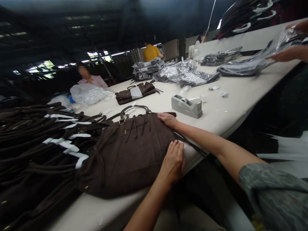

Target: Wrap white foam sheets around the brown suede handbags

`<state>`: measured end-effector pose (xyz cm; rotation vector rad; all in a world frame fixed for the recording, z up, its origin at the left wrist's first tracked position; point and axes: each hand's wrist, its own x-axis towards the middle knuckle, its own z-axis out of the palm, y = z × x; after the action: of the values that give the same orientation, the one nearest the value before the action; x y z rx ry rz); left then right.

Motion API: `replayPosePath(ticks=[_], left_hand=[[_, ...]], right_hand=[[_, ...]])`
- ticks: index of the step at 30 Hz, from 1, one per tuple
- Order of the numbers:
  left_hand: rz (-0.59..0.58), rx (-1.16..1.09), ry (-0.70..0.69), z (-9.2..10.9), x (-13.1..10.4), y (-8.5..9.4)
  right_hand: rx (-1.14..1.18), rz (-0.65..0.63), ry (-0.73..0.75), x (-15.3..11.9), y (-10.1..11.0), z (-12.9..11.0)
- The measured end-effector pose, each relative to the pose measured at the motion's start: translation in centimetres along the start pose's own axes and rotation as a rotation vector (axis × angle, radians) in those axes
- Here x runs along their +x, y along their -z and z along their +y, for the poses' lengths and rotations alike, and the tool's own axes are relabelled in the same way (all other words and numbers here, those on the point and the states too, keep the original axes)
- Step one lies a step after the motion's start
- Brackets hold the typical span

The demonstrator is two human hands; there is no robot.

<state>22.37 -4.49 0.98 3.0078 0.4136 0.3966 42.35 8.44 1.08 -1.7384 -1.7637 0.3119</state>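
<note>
A dark brown handbag (139, 150) lies on the near side of the table, its two looped handles pointing away from me. Thin cords and a small brass zip pull show on its front. My left hand (173, 160) is closed on the bag's right side edge, fingers bent and close together. Farther up, my right hand (167, 120) grips the top right corner, with its thumb side partly hidden. Dark straps hang past the table edge beneath my right forearm. Just beyond that hand stands a grey tape dispenser (186, 106).
Many brown bags (36, 150) with white tags are heaped at left. A folded brown bag (136, 93) with a pale band lies ahead, near plastic-wrapped bags (175, 72) and clear plastic (91, 94). At right, a co-worker's hands (286, 54) hold a wrapped bag. Two other people are farther back.
</note>
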Motion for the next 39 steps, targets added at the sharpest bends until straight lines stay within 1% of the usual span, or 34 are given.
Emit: replayPosePath(ticks=[1, 3, 6, 9, 11, 12, 14, 15, 17, 19, 20, 21, 22, 23, 24, 25, 26, 27, 28, 29, 30, 31, 32, 33, 34, 35, 36, 37, 39], left_hand=[[-0.003, 0.001, 0.006, 0.0, 0.0, 0.0], [-0.003, 0.006, 0.018, 0.1, 0.2, -0.1], [0.003, -0.002, 0.019, 0.5, 0.2, -0.2], [0.012, 0.014, -0.009, 0.5, -0.3, -0.5], [0.033, 0.042, -0.032, 0.4, -0.3, -0.7], [0.044, 0.044, -0.031, 0.3, 0.1, -0.8], [0.058, 0.027, 0.014, 0.3, 1.8, -1.2], [0.061, -0.003, 0.058, 0.2, 3.0, -1.4], [0.063, 0.022, 0.134, -0.3, 5.9, -1.9], [0.071, 0.034, 0.177, -0.9, 7.9, -1.9], [0.077, 0.035, 0.182, -1.1, 8.2, -1.6], [0.089, 0.022, 0.171, -1.3, 7.9, -1.0], [0.113, -0.007, 0.150, -1.4, 7.0, -0.1], [0.146, -0.030, 0.129, -1.6, 5.4, 1.0], [0.211, -0.084, 0.106, -1.9, 3.3, 2.4], [0.301, -0.114, 0.131, -2.4, 0.8, 3.9], [0.403, -0.091, 0.196, -3.1, -1.9, 5.6], [0.522, -0.031, 0.328, -4.1, -4.6, 7.2], [0.651, 0.058, 0.522, -5.3, -7.1, 8.8], [0.735, 0.164, 0.720, -6.7, -9.3, 10.2], [0.744, 0.242, 0.906, -8.2, -11.2, 11.4], [0.691, 0.268, 1.073, -9.6, -12.6, 12.4], [0.585, 0.238, 1.204, -11.0, -13.6, 12.9], [0.477, 0.184, 1.286, -12.2, -14.2, 13.2], [0.383, 0.120, 1.326, -13.1, -14.6, 13.2], [0.319, 0.064, 1.335, -13.8, -14.7, 13.0], [0.293, 0.027, 1.325, -14.2, -14.6, 12.6], [0.299, 0.007, 1.313, -14.3, -14.4, 12.2], [0.332, -0.018, 1.304, -13.7, -13.7, 11.1]], right_hand=[[0.020, -0.053, -0.009, -0.4, 0.3, 0.0], [0.023, -0.101, -0.047, -1.7, 0.9, -0.3], [0.032, -0.191, -0.083, -4.8, 1.3, -1.2], [0.031, -0.266, -0.113, -7.9, 0.7, -2.1], [-0.010, -0.272, -0.113, -8.8, 0.2, -2.1], [-0.034, -0.275, -0.109, -8.7, 0.0, -1.9], [-0.082, -0.298, -0.109, -7.3, 0.0, -1.0], [-0.109, -0.317, -0.116, -6.1, 0.1, -0.4], [-0.168, -0.357, -0.137, -3.2, 0.4, 0.7], [-0.203, -0.382, -0.122, -0.6, 0.8, 1.4], [-0.218, -0.392, -0.106, 0.3, 1.1, 1.5], [-0.237, -0.396, -0.089, 0.7, 1.4, 1.6], [-0.268, -0.386, -0.075, 0.8, 1.7, 1.6], [-0.311, -0.358, -0.060, 0.4, 2.0, 1.4], [-0.362, -0.309, -0.041, -0.2, 2.3, 1.1], [-0.410, -0.244, -0.012, -1.0, 2.4, 0.7], [-0.447, -0.175, 0.029, -1.8, 2.5, 0.2], [-0.465, -0.113, 0.078, -2.7, 2.5, -0.5], [-0.464, -0.069, 0.128, -3.3, 2.4, -1.4], [-0.445, -0.041, 0.173, -3.8, 2.1, -2.4], [-0.417, -0.027, 0.211, -4.0, 1.7, -3.5], [-0.385, -0.023, 0.242, -3.9, 1.2, -4.6], [-0.350, -0.027, 0.263, -3.6, 0.6, -5.7], [-0.314, -0.040, 0.274, -3.0, -0.1, -6.7], [-0.277, -0.061, 0.278, -2.2, -0.9, -7.6], [-0.243, -0.091, 0.279, -1.3, -1.7, -8.4], [-0.212, -0.120, 0.279, -0.4, -2.4, -9.1], [-0.187, -0.145, 0.286, 0.5, -3.2, -9.7], [-0.154, -0.174, 0.329, 2.3, -4.6, -11.2]])
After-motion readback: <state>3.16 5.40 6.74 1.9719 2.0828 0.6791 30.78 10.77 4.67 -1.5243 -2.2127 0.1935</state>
